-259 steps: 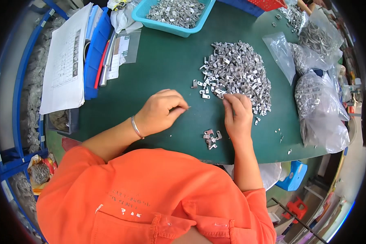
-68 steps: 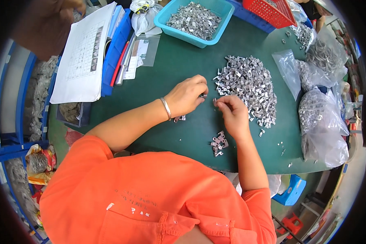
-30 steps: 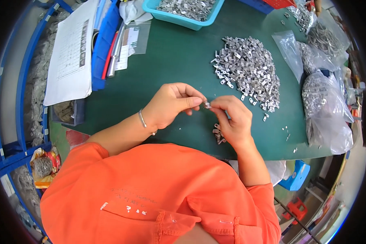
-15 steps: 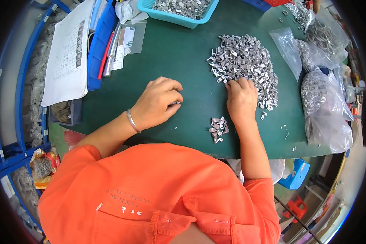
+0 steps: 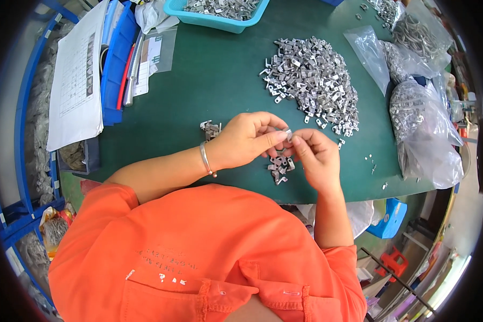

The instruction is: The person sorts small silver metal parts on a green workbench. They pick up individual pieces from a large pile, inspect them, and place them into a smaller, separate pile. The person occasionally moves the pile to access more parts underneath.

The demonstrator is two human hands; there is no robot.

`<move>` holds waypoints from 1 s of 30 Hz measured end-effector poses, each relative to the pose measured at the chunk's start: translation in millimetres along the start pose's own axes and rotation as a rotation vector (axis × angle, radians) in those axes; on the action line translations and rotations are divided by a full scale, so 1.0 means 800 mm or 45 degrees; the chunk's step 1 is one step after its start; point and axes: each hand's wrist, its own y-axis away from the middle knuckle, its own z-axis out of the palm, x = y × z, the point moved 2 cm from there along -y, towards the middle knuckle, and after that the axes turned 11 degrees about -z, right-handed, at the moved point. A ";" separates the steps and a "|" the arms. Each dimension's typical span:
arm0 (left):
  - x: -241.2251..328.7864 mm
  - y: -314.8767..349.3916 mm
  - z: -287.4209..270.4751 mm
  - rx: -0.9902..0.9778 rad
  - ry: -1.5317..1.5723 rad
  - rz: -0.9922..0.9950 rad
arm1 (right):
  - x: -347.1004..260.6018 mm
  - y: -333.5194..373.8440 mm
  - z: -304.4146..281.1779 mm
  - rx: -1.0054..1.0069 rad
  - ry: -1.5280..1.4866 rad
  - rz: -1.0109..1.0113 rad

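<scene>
Carefully, I pinch one small silvery metal clip (image 5: 288, 134) between my left hand (image 5: 245, 140) and right hand (image 5: 315, 158) above the dark green worktop (image 5: 209, 80), keeping fingertips at its ends; its long axis seems to run toward 1 o'clock, though it is too small to be sure.

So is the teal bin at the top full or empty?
Not empty: the teal bin holds metal pieces; how full, cannot tell, cropped.
</scene>
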 end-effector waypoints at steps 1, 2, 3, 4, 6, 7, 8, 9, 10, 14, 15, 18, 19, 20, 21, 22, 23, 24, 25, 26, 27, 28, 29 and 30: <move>0.002 -0.001 0.002 -0.038 0.032 -0.057 | -0.006 0.004 0.004 -0.008 0.184 -0.119; -0.005 -0.002 0.001 -0.034 -0.023 -0.030 | -0.008 0.005 0.005 -0.019 0.417 -0.427; -0.017 -0.004 0.002 -0.061 -0.010 0.040 | -0.008 0.008 0.007 -0.032 0.649 -0.737; -0.020 -0.004 0.003 -0.090 -0.003 0.113 | -0.008 0.010 0.009 -0.009 0.618 -0.802; -0.017 0.004 -0.005 0.035 -0.530 0.362 | -0.004 0.011 0.008 -0.074 0.566 -0.797; -0.020 0.007 -0.005 0.086 -0.570 0.413 | 0.000 0.011 0.007 -0.108 0.535 -0.794; -0.021 0.010 -0.010 0.188 -0.735 0.601 | 0.003 0.005 0.006 -0.167 0.611 -0.857; -0.021 0.016 -0.017 0.292 -0.899 0.786 | 0.004 -0.005 0.007 -0.125 0.742 -0.876; -0.018 0.023 -0.026 0.409 -1.006 0.870 | 0.004 -0.015 0.008 -0.079 0.874 -0.891; -0.008 0.045 -0.068 0.718 -1.260 0.880 | 0.013 -0.067 0.012 0.048 1.273 -0.993; -0.009 0.050 -0.076 0.741 -1.298 0.806 | 0.014 -0.076 0.013 0.072 1.352 -1.020; -0.017 0.062 -0.090 0.649 -1.339 0.652 | 0.019 -0.090 0.016 0.053 1.562 -0.915; -0.018 0.065 -0.090 0.671 -1.324 0.661 | 0.026 -0.092 0.012 0.045 1.552 -0.949; -0.018 0.068 -0.089 0.688 -1.310 0.673 | 0.031 -0.092 0.006 0.048 1.496 -1.000; -0.016 0.069 -0.089 0.701 -1.298 0.686 | 0.033 -0.089 0.002 0.054 1.440 -1.048; -0.014 0.068 -0.087 0.755 -1.271 0.738 | 0.034 -0.085 0.000 0.079 1.114 -0.814; -0.010 0.067 -0.084 0.806 -1.244 0.792 | 0.031 -0.077 -0.001 0.104 0.789 -0.577; -0.006 0.064 -0.080 0.854 -1.217 0.845 | 0.028 -0.069 -0.001 0.129 0.464 -0.341; -0.005 0.058 -0.074 0.784 -1.062 0.780 | 0.016 -0.062 -0.001 0.156 0.119 0.009; -0.004 0.051 -0.067 0.711 -0.907 0.715 | 0.016 -0.057 -0.003 0.138 -0.107 0.093; -0.002 0.044 -0.059 0.638 -0.754 0.647 | 0.016 -0.051 -0.005 0.120 -0.334 0.176; 0.001 0.035 -0.050 0.553 -0.695 0.585 | 0.013 -0.045 -0.004 0.132 -0.464 0.210; 0.001 0.027 -0.041 0.463 -0.607 0.487 | 0.013 -0.040 -0.004 0.129 -0.530 0.222; -0.004 0.017 -0.034 0.344 -0.354 0.347 | 0.012 -0.037 -0.004 0.124 -0.597 0.235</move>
